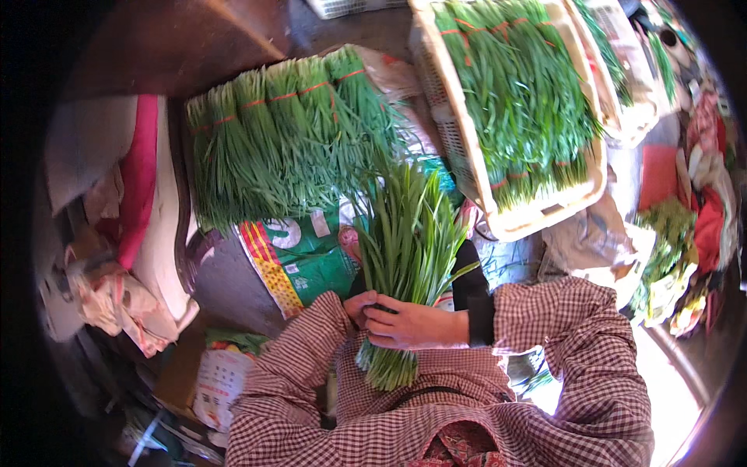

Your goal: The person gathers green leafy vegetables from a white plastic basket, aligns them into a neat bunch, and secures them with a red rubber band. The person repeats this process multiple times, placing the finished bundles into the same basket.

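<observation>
A loose bunch of garlic chives (411,233) stands upright before my chest, leaf tips away from me and pale cut stems toward my lap. My right hand (411,324) wraps across the front of the bunch above the stem ends. At the bunch's left side, my left hand (359,306) grips it, its fingertips meeting those of my right hand. Part of the left hand is hidden behind the leaves and the sleeve. No band shows on this bunch; my fingers cover part of its stems.
Tied bundles of chives (286,134) with orange bands lie in a row ahead, partly over a green printed sack (318,262). A plastic crate (543,225) of tied chives stands at the right. Crumpled bags (134,309) lie at left; leafy greens (665,233) sit far right.
</observation>
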### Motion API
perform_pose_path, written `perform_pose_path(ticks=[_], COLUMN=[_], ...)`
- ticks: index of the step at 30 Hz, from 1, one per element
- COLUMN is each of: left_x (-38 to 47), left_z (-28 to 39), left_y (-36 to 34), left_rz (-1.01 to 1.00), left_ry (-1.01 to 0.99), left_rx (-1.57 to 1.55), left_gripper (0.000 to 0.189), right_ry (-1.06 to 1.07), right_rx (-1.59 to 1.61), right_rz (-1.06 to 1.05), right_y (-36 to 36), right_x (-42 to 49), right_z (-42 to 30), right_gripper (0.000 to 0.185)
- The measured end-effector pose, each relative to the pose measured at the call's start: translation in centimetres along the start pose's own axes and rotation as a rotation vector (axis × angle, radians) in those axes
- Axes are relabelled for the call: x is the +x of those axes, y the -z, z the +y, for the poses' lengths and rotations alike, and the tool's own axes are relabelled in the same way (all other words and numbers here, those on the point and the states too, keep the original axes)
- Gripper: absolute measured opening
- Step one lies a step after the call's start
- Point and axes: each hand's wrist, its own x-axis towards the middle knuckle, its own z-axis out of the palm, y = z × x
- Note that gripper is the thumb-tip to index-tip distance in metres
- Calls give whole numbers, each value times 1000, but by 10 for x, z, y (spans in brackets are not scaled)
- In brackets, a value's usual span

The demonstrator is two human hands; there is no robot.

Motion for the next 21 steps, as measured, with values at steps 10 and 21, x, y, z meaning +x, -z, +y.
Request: perform_pose_path(ticks=[10,21], left_x=[54,151], left_z=[7,-32], left_y=[-94,-180], left_rz=[-261,23], left_ry=[-200,-222], left_rx=[162,946], left_gripper=[48,55], right_ry=[-1010,-1391], right_rx=[968,945], right_rz=[906,1526], right_y=[77,47], right_x=[-135,-261], right_z=[-58,-39], right_gripper=[47,89])
